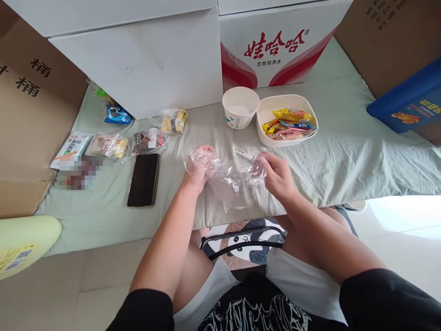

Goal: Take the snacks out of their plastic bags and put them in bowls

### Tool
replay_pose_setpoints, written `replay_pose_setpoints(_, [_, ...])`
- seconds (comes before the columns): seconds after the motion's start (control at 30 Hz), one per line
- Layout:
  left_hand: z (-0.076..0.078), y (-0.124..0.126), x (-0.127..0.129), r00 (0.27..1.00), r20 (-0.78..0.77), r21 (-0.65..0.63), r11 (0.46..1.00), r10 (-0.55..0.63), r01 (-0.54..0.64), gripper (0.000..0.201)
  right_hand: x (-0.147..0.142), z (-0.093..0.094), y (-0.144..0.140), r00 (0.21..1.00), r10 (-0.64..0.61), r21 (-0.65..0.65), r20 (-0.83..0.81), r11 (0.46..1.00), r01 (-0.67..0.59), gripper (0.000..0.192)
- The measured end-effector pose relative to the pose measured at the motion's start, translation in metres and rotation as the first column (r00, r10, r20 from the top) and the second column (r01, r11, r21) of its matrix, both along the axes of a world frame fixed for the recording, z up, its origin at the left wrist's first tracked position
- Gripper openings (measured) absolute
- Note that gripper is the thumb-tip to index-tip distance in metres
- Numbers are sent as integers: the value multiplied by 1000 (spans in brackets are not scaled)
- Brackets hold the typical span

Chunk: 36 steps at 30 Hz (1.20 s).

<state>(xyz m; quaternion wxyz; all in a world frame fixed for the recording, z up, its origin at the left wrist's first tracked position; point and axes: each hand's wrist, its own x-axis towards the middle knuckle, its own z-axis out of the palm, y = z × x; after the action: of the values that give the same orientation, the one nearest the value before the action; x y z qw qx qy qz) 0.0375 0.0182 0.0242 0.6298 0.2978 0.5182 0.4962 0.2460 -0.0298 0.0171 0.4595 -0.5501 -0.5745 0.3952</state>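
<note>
Currently, both hands are at the middle of the frame, over the cloth-covered counter, with a crumpled sheet of clear plastic stretched between them. The left hand has its grip closed, fingers curled into the bunched film, which wraps partly over them. On the other side, the right hand pinches its end of the sheet, the grip drawn together with thumb against fingers; exactly how the fingertips meet is hidden by glare and folds. A slim pale strip with a dark end shows just beside the right hand, too small to identify.

Above the hands, at the upper centre, stands a paper cup, just beside a white bowl holding several wrapped snacks. Toward the left of the frame, a phone lies flat and dark-screened, below a row of snack packets.
</note>
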Motion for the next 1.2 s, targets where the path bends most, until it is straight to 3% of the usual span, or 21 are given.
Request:
replay_pose_setpoints(0.1, [-2, -2, -2, 996, -20, 33, 996, -87, 88, 21, 0, -3, 5, 978, -66, -130, -196, 991, 41, 35])
replay_pose_setpoints(0.23, [-7, 0, -2, 998, 5, 18, 998, 68, -68, 26, 7, -20, 3, 961, 52, -18, -273, 998, -60, 39])
replay_pose_setpoints(0.37, [-10, 6, -3, 978, 23, -96, 974, 207, -204, 26, 7, -26, -10, 944, 319, 190, -81, 935, -299, 67])
replay_pose_setpoints(0.43, [-11, 8, -2, 971, 29, -116, 966, 237, -232, 24, 0, -24, -15, 940, 341, 207, 17, 919, -337, 75])
replay_pose_setpoints(0.57, [-11, 7, 0, 984, 67, -82, 983, 167, -161, 24, -13, -14, -16, 994, 89, 33, 64, 995, -91, 29])
replay_pose_setpoints(0.7, [-9, 2, 2, 994, 105, -13, 1000, -22, 24, 38, -14, -7, -11, 996, -90, -8, 14, 996, 90, 41])
replay_pose_setpoints(0.83, [-8, -2, 4, 976, -51, 69, 974, -212, 215, 51, -9, -5, -10, 988, -151, 15, -37, 988, 152, 43])
replay_pose_setpoints(0.9, [-8, -2, 4, 961, -110, 101, 959, -252, 263, 52, -6, -5, -10, 983, -182, 45, -40, 982, 183, 38])
replay_pose_setpoints(1.07, [-12, 3, -4, 975, -84, 157, 963, -208, 219, 43, 6, -8, -5, 951, -302, 126, -64, 943, 307, 36])
replay_pose_setpoints(1.2, [-12, 10, -17, 997, -22, 172, 982, -75, 78, 32, 16, -19, 2, 951, -306, 135, -40, 941, 309, 42])
